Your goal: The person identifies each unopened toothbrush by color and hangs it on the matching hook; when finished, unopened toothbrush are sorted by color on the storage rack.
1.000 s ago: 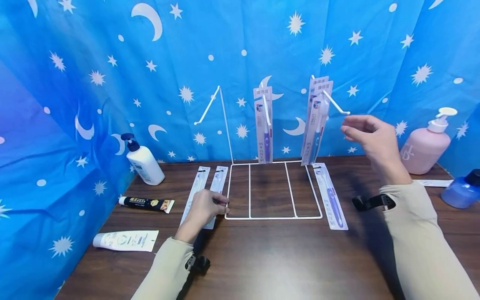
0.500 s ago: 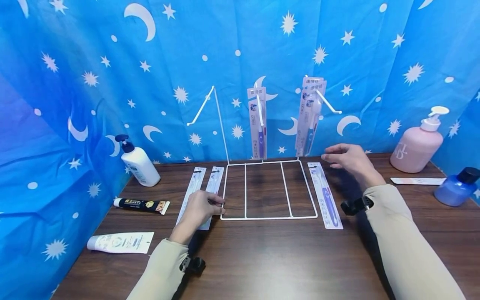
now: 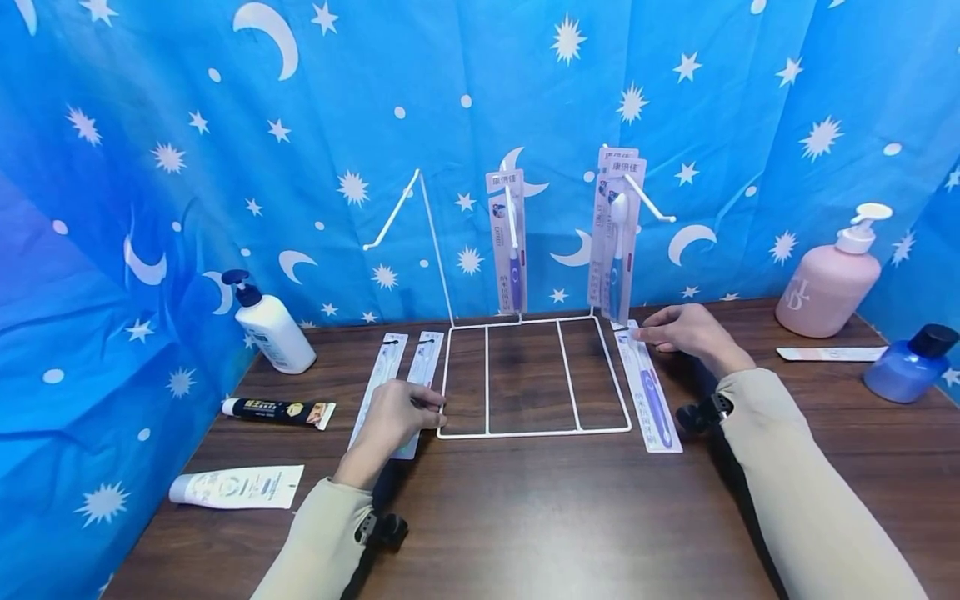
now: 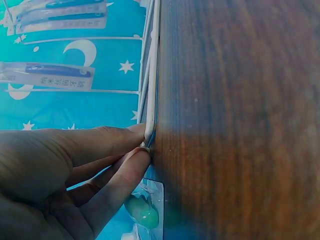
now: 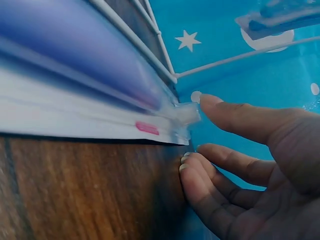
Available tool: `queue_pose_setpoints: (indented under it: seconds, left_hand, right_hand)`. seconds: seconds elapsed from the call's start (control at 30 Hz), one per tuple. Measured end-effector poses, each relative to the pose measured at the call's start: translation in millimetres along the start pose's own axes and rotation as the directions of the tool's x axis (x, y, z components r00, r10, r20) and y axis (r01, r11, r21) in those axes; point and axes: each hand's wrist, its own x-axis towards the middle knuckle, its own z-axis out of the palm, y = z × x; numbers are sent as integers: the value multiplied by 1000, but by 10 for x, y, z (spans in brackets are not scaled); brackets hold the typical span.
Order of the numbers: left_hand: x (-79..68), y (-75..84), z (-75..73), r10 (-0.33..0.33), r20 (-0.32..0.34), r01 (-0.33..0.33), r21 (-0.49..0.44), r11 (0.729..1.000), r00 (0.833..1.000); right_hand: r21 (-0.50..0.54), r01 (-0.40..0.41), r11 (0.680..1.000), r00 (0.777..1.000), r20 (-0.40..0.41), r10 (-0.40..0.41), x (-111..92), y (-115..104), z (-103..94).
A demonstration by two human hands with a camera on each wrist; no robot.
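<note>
A white wire display rack (image 3: 487, 379) stands on the table. My left hand (image 3: 393, 417) pinches its front left corner; the left wrist view shows thumb and fingertips on the wire (image 4: 151, 90). To the right of the rack lies a packaged purple toothbrush (image 3: 652, 400). My right hand (image 3: 690, 333) reaches its far end, and in the right wrist view thumb and fingers stay apart around the package's edge. One packaged toothbrush (image 3: 514, 275) hangs on the middle hook, and two overlapping ones (image 3: 618, 250) hang on the right hook. The left hook (image 3: 392, 217) is bare.
Two more packaged toothbrushes lie left of the rack, partly behind my left hand. A white pump bottle (image 3: 276, 333), black tube (image 3: 277, 412) and white tube (image 3: 236, 487) stand or lie at left. A pink pump bottle (image 3: 828, 287), flat white packet (image 3: 828, 354) and blue bottle (image 3: 906, 371) are at right.
My right hand has come down and left from beside the right hook to the far end of the packaged purple toothbrush on the table. My left hand keeps its pinch on the rack.
</note>
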Motion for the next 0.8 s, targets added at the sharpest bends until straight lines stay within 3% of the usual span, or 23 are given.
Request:
queue_pose_setpoints:
  seconds: [0.33, 0.8]
  left_hand:
    - [0, 7, -2, -14, 6, 14, -6, 1000, 1000]
    - [5, 11, 21, -9, -2, 9, 7, 1000, 1000]
  right_hand:
    - [-64, 19, 998, 1000, -7, -19, -20, -31, 64]
    - [7, -10, 1000, 1000, -13, 10, -35, -16, 6]
